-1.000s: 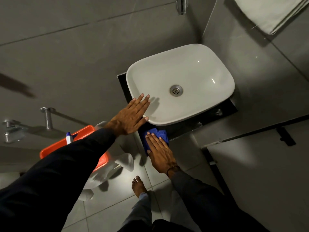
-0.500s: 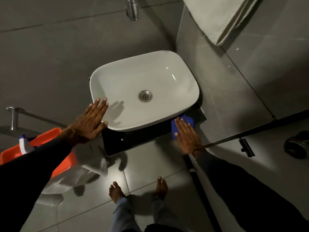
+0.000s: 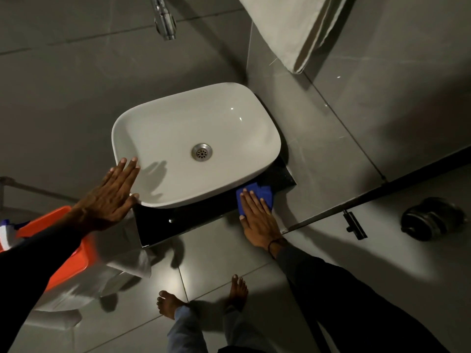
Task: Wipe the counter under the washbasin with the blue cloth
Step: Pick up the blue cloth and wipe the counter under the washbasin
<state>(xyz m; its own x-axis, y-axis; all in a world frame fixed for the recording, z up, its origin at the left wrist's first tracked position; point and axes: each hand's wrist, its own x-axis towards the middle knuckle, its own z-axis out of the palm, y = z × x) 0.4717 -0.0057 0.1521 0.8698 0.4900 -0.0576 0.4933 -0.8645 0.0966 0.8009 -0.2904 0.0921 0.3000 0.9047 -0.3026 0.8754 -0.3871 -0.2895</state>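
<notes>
A white washbasin [image 3: 178, 128] with a metal drain sits on a glossy black counter [image 3: 183, 222]. The blue cloth [image 3: 265, 193] lies on the counter near its right end, just in front of the basin's rim. My right hand [image 3: 257, 217] presses flat on the cloth, fingers together and pointing toward the wall. My left hand [image 3: 112, 194] rests flat with spread fingers against the basin's front-left rim, holding nothing. Dark sleeves cover both arms.
A chrome tap [image 3: 165, 19] juts out above the basin. A white towel [image 3: 293, 29] hangs at the upper right. An orange tub [image 3: 66, 253] with a spray bottle sits on a white toilet at the left. A black glass-door frame [image 3: 356, 200] runs at the right. Bare feet [image 3: 201, 299] stand on grey tiles.
My right hand has slid the blue cloth from the counter's left front corner along to its right end. My left hand stays on the basin's left rim.
</notes>
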